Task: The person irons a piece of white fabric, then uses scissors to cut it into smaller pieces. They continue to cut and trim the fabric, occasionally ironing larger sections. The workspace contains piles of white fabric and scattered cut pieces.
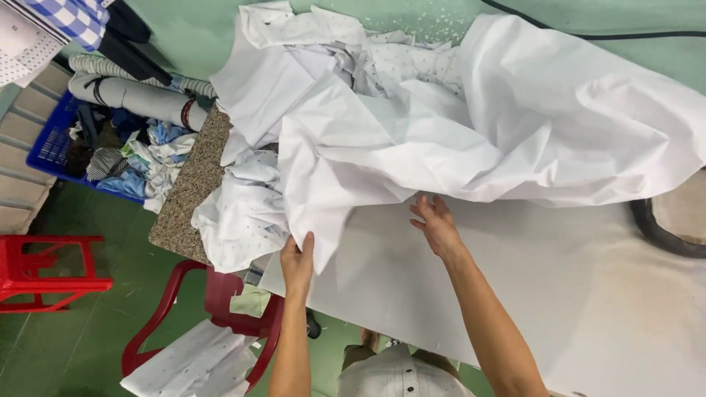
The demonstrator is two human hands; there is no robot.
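Far left on the green floor, a red plastic stool (pixel 44 272) stands below a blue crate (pixel 51 147) stuffed with mixed clothes, rolled striped fabric (pixel 140 92) lying along its top edge. Next right, a red plastic chair (pixel 213 309) carries a folded white dotted piece (pixel 195 364) on its seat. A speckled stone slab edge (pixel 187 191) juts out between crate and tabletop (pixel 573 294), which is covered in white, with a brown scorch-like stain towards the right. No packages, labels or signs readable.

Left hand (pixel 298 263), the left grip, is closed, pinching the hanging lower corner of the big white cloth (pixel 471 140); fabric rises up and right from that pinch. A crumpled white dotted garment (pixel 243 213) bunches just left of this hand, over the tabletop edge.

Right hand (pixel 437 224), the right grip, is spread flat, fingers extended, fingertips touching the cloth's lower hem where it meets the tabletop. Cloth heaps above both hands, billowing across the upper middle and right. More dotted white pieces (pixel 401 62) sit at the pile's top. Black cable (pixel 610 35) runs along the top right; dark curved ring (pixel 662 231) at the right edge.
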